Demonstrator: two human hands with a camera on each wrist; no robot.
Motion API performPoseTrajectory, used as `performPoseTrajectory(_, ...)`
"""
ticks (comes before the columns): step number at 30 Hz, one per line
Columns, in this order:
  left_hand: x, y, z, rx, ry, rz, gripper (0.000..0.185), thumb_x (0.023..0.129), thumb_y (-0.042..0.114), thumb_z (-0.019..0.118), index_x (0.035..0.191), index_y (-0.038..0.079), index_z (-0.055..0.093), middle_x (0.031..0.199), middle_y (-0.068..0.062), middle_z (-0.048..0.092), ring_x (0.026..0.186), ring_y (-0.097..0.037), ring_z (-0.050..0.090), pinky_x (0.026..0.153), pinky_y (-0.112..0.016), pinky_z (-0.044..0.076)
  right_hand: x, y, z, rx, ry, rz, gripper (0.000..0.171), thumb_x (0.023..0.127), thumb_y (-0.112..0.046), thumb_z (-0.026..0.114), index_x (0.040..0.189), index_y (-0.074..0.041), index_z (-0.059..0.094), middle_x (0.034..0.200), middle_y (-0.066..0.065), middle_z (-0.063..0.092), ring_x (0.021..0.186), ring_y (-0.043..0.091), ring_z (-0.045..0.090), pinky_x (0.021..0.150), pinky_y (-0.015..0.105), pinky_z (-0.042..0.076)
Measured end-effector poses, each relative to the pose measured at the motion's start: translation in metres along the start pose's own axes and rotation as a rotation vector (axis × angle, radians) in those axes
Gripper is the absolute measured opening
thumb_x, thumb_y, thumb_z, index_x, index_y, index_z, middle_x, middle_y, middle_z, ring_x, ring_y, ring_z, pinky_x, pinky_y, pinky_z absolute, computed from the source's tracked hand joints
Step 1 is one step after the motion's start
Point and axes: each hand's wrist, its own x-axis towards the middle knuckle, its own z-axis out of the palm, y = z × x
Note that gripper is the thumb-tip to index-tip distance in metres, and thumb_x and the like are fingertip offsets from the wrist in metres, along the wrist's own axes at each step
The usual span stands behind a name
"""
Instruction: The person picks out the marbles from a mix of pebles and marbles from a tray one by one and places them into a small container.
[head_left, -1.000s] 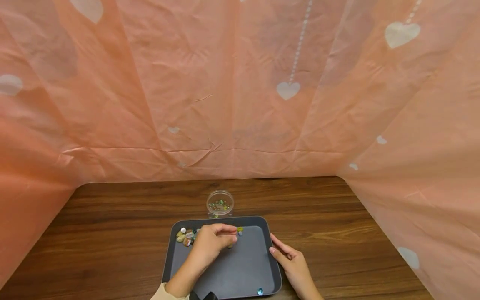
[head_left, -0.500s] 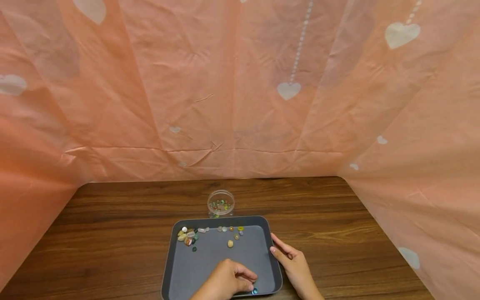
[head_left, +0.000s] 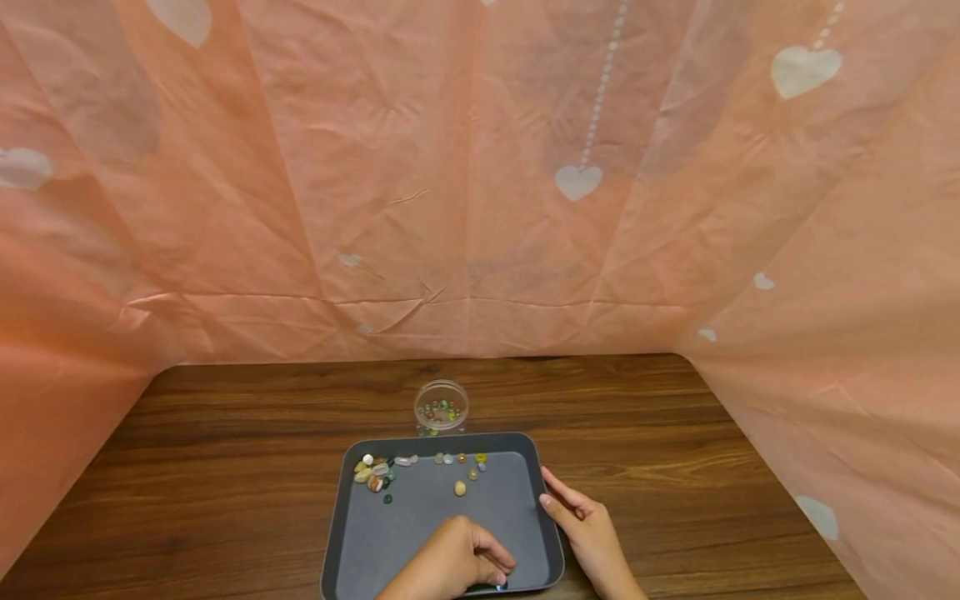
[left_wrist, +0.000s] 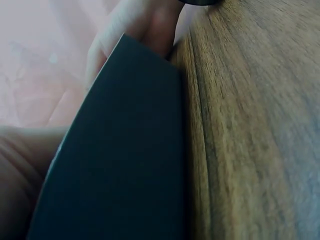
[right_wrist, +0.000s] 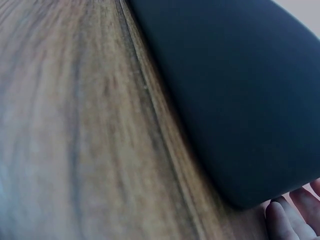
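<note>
A dark grey tray (head_left: pixel 517 517) lies on the wooden table, its outer wall filling much of both wrist views. Inside its front edge, my left hand (head_left: pixel 459 557) pinches a small blue glass bead (head_left: pixel 501 587) with bent fingers and thumb; the fingertips mostly cover it. My right hand (head_left: pixel 592 537) rests its extended fingers and thumb against the tray's right side. Mixed stones and beads (head_left: pixel 375 475) cluster in the back left corner, with a dark green bead (head_left: pixel 387 499) just in front. A beige stone (head_left: pixel 460 488) sits near the middle.
Behind the tray stands a clear round container (head_left: pixel 441 406) with small beads inside. Several beads (head_left: pixel 448 458) lie along the tray's back wall, a yellow one (head_left: pixel 481 457) among them. A pink curtain (head_left: pixel 465 208) with white hearts encloses the table (head_left: pixel 637 433).
My left hand has come from the tray's back to its front edge, where it now takes the blue bead, which has shifted slightly left. My right hand stays at the tray's side.
</note>
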Motion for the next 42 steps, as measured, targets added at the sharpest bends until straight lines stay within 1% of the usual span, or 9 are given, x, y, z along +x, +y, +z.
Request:
performPoseTrajectory(11,-0.002,0.01,-0.004,0.172,-0.064,0.041,0.013,0.079,-0.002,0.077,0.086,0.008,0.081,0.083,-0.002,0.079,0.073,-0.001,0.066,0.063,-0.018,0.053,0.001,0.0,-0.002,0.017,-0.001,0.018,0.043,0.092,-0.021,0.07,0.133,-0.008,0.064,0.139,0.005,0.06,0.114,-0.012,0.054,0.091,0.009,0.046)
performPoseTrajectory(17,0.001,0.015,-0.004,0.175,-0.049,0.049,0.01,0.076,-0.001,0.08,0.081,0.007,0.081,0.077,-0.002,0.078,0.067,0.001,0.064,0.06,-0.017,0.051,0.0,0.0,-0.004,0.016,0.013,0.024,0.043,0.092,-0.021,0.071,0.132,-0.009,0.064,0.138,0.004,0.061,0.114,-0.012,0.055,0.091,0.009,0.046)
performPoseTrajectory(21,0.004,0.021,-0.017,-0.051,0.013,0.084,0.012,0.075,0.002,0.082,0.087,0.001,0.08,0.082,-0.009,0.078,0.071,-0.003,0.066,0.063,-0.017,0.051,-0.002,0.003,-0.003,0.022,0.018,0.033,0.042,0.091,-0.022,0.071,0.131,-0.01,0.065,0.137,0.005,0.062,0.114,-0.01,0.056,0.09,0.011,0.047)
performPoseTrajectory(26,0.011,0.032,-0.061,-0.555,0.107,0.09,0.031,0.088,0.004,0.072,0.116,-0.01,0.068,0.101,-0.008,0.077,0.092,-0.008,0.071,0.086,-0.025,0.057,-0.002,0.005,-0.002,0.035,0.028,0.044,0.042,0.091,-0.021,0.072,0.131,-0.009,0.065,0.137,0.007,0.062,0.112,-0.01,0.057,0.088,0.013,0.05)
performPoseTrajectory(29,0.018,0.035,-0.088,-0.757,0.214,0.087,0.032,0.093,-0.002,0.063,0.124,-0.011,0.062,0.102,-0.001,0.074,0.095,-0.007,0.07,0.091,-0.024,0.056,-0.003,0.004,-0.003,0.024,0.029,0.037,0.044,0.091,-0.022,0.072,0.132,-0.009,0.064,0.138,0.007,0.061,0.114,-0.01,0.056,0.088,0.011,0.049)
performPoseTrajectory(31,0.022,0.037,-0.101,-0.806,0.309,0.073,0.032,0.094,-0.005,0.06,0.126,-0.01,0.061,0.101,0.001,0.072,0.094,-0.007,0.07,0.092,-0.025,0.055,-0.004,0.003,-0.003,0.028,0.025,0.033,0.044,0.091,-0.023,0.072,0.133,-0.008,0.064,0.139,0.008,0.06,0.115,-0.009,0.055,0.089,0.011,0.048)
performPoseTrajectory(34,0.029,0.039,-0.113,-0.672,0.484,0.051,0.03,0.092,-0.002,0.065,0.122,-0.009,0.065,0.1,-0.003,0.074,0.088,-0.007,0.071,0.089,-0.028,0.057,-0.004,0.003,-0.001,0.051,0.015,0.033,0.045,0.092,-0.021,0.071,0.134,-0.007,0.063,0.14,0.009,0.059,0.114,-0.009,0.055,0.088,0.011,0.049)
performPoseTrajectory(39,0.039,0.038,-0.115,-0.056,0.75,0.06,0.017,0.086,0.009,0.076,0.102,0.004,0.079,0.092,-0.011,0.078,0.062,-0.011,0.063,0.055,-0.022,0.049,-0.001,0.002,0.003,0.068,0.0,0.025,0.044,0.092,-0.019,0.07,0.133,-0.005,0.063,0.14,0.01,0.059,0.112,-0.011,0.056,0.088,0.011,0.048)
performPoseTrajectory(42,0.046,0.034,-0.11,0.257,0.804,0.099,0.011,0.086,0.006,0.075,0.095,0.006,0.08,0.091,-0.013,0.078,0.06,-0.013,0.06,0.049,-0.021,0.041,0.002,0.002,0.005,0.061,-0.004,0.021,0.042,0.092,-0.017,0.071,0.132,-0.006,0.064,0.139,0.011,0.06,0.111,-0.011,0.056,0.088,0.01,0.048)
